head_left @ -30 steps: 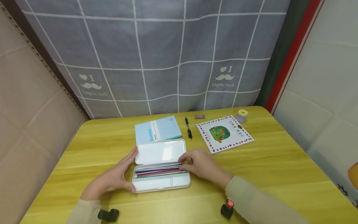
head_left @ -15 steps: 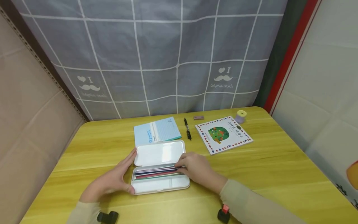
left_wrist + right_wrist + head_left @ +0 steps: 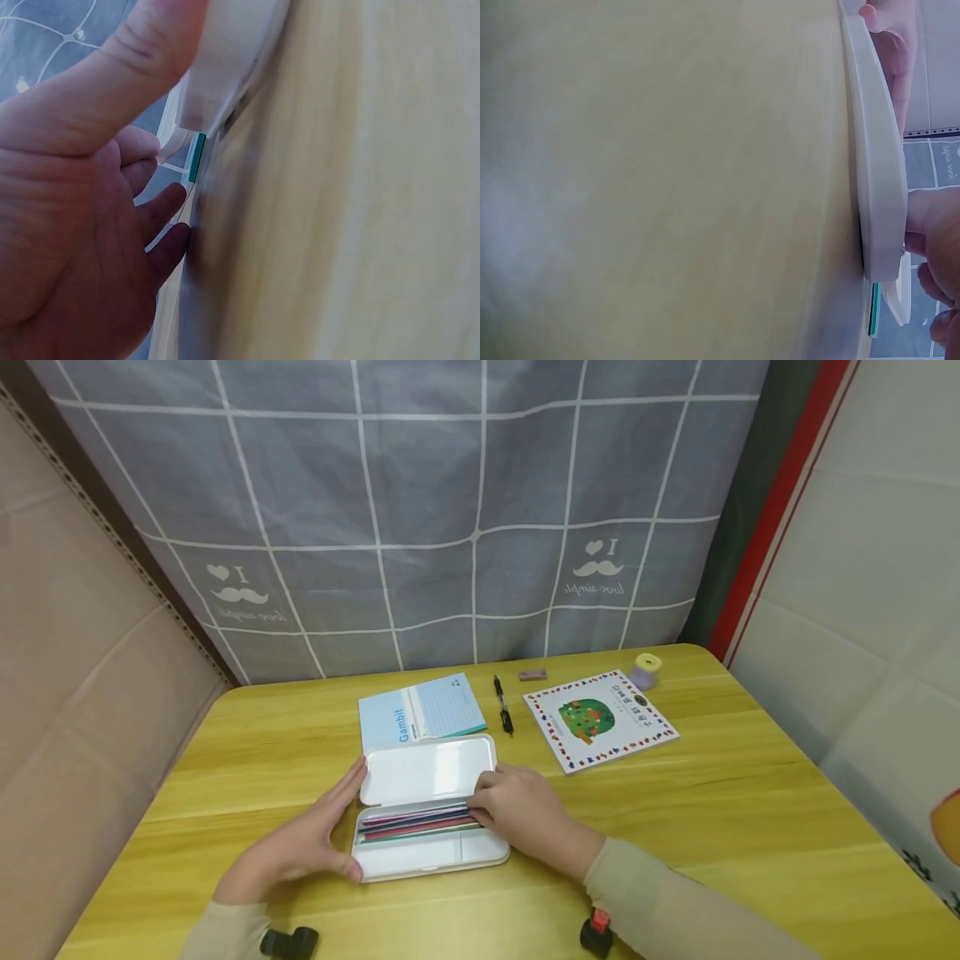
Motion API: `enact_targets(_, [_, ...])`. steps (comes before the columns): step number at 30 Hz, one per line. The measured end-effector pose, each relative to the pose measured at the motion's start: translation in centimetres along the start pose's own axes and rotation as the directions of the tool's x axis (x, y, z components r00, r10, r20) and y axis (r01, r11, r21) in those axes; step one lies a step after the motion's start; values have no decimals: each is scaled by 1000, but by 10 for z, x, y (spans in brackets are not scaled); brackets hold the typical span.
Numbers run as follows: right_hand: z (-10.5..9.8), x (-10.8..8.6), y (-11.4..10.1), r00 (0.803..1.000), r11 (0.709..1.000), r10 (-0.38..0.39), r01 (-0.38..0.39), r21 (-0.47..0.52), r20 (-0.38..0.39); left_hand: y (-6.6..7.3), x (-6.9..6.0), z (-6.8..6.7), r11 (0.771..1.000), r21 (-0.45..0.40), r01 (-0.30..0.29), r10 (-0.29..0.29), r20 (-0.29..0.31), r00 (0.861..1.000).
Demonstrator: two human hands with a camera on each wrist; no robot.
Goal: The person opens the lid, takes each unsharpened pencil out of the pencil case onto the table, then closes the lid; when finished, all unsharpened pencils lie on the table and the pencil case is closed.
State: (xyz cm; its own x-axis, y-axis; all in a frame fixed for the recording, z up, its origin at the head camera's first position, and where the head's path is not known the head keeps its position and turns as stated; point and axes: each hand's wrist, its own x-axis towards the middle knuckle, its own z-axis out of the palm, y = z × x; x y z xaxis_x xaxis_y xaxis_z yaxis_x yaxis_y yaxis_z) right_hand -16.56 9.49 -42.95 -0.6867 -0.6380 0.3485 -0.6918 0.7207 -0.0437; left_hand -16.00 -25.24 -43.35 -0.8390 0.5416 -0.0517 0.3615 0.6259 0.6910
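Note:
A white pencil case (image 3: 406, 857) lies open, its lid (image 3: 420, 772) folded back toward the blue notebook. Several coloured pencils (image 3: 412, 823) lie lengthwise in its upper compartment. Along the case's left side my left hand (image 3: 300, 843) is spread, thumb at the near corner and straight fingers by the lid; the left wrist view shows the thumb (image 3: 135, 67) against the case wall. My right hand (image 3: 528, 814) bends over the right end of the pencils and pinches them, its fingertips partly hidden. Behind the case wall (image 3: 877, 165), the right wrist view shows bent fingers (image 3: 930, 281).
Behind the case lie a blue notebook (image 3: 442, 710), a black pen (image 3: 503, 706) and a small eraser (image 3: 533, 675). A white picture book (image 3: 600, 752) and a yellow-lidded round container (image 3: 646, 671) are at the back right. A grey curtain (image 3: 420, 485) hangs behind the table.
My right hand has moved slightly left over the pencil ends, and its thumb and fingers are closer together. My left hand keeps its place against the case. The head view has shifted slightly.

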Motion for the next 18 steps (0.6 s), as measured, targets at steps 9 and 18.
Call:
enact_targets(9, [2,-2,7,984,990,70,-48,136,-165,0,1,-2,999,-15,-41,41,-5,999])
enact_targets(18, [-3,-13,26,960,866,264,-195,461,-91,-1,0,1,1000,-16,-24,24,2,1000])
